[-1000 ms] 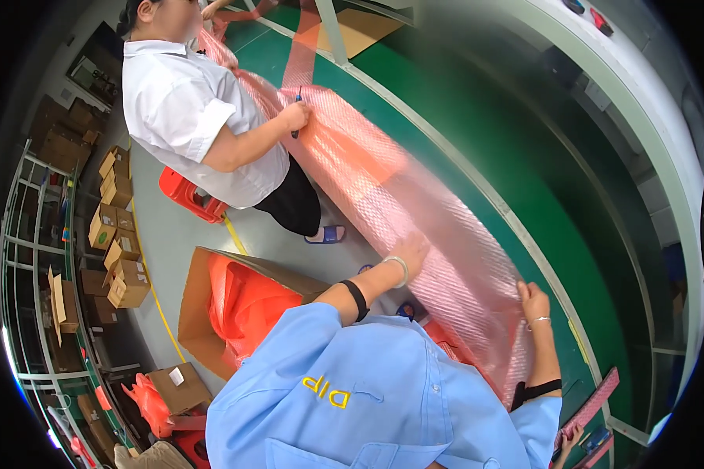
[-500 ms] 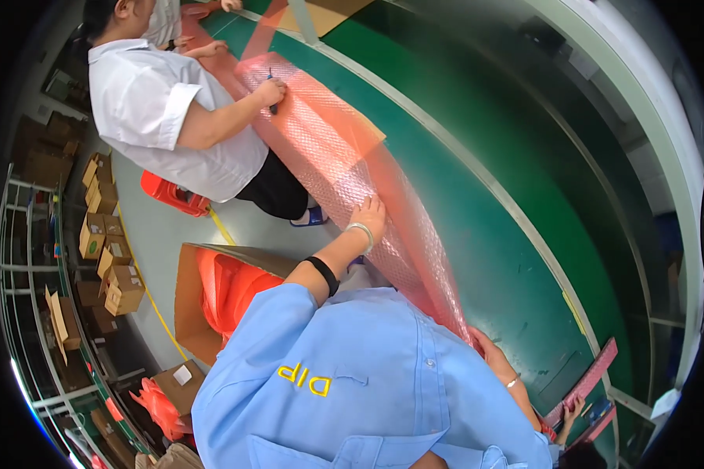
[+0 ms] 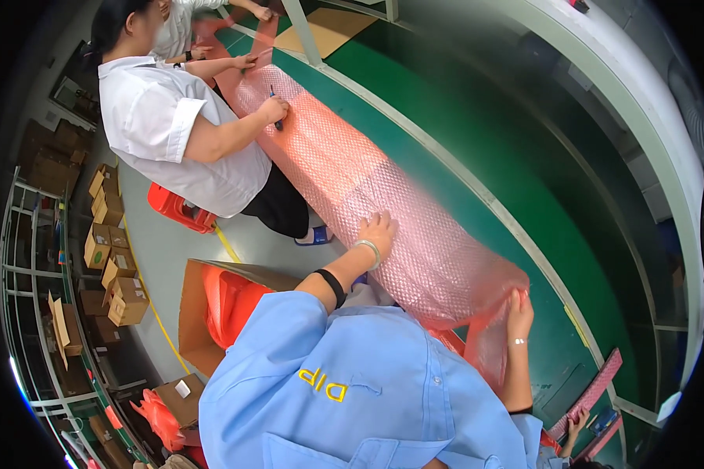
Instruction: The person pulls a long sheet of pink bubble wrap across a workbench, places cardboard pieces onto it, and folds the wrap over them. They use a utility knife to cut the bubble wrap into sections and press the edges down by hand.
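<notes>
A long sheet of pink bubble wrap (image 3: 438,258) stretches diagonally across a green table (image 3: 493,195). My left hand (image 3: 378,234) lies flat on its middle, fingers spread. At the sheet's near right end, my right hand (image 3: 519,314) pinches the lifted edge, and loose film hangs below that hand. Under the wrap, a tan-orange flat piece (image 3: 336,144) shows through at the far part. A person in a white shirt (image 3: 164,117) leans over the far end, one hand (image 3: 274,109) holding a slim dark-blue tool above the wrap.
An open carton (image 3: 199,316) with red plastic bags stands left of me. Behind it are a red stool (image 3: 181,208) and several cardboard boxes (image 3: 127,301) by a rack. A metal post (image 3: 301,31) rises at the table's far side. Another person's hand (image 3: 579,426) is at lower right.
My right hand has moved up and outward, lifting and spreading the near end of the bubble wrap over the table. My left hand stays pressed on the wrap.
</notes>
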`<state>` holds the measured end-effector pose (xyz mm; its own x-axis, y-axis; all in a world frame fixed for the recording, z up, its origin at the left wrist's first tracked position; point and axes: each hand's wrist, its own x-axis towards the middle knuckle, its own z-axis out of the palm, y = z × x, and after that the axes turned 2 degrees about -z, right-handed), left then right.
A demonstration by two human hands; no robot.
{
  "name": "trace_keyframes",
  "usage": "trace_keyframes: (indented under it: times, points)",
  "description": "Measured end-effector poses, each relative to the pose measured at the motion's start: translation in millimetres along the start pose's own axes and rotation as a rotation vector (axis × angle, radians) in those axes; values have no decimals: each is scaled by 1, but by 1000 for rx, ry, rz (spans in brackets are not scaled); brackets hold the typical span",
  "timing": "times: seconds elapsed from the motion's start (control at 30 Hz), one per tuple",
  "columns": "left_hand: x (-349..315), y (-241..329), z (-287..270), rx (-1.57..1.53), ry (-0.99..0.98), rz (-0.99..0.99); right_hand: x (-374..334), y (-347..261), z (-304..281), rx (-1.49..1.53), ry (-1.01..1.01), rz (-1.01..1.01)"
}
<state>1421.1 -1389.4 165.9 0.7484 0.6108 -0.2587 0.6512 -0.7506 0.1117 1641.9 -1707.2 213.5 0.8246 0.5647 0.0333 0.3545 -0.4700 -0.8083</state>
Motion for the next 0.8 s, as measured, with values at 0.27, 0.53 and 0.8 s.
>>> trace_keyframes:
  times: [0.27, 0.53, 0.8]
  points:
    - [12, 24, 19, -160, 51, 290, 124, -70, 65, -165, -45, -316]
    - [34, -5, 21, 37, 25, 303, 120, -81, 52, -275, -84, -179]
    - [59, -25, 18, 261, 3, 210, -119, 25, -19, -47, -652, 341]
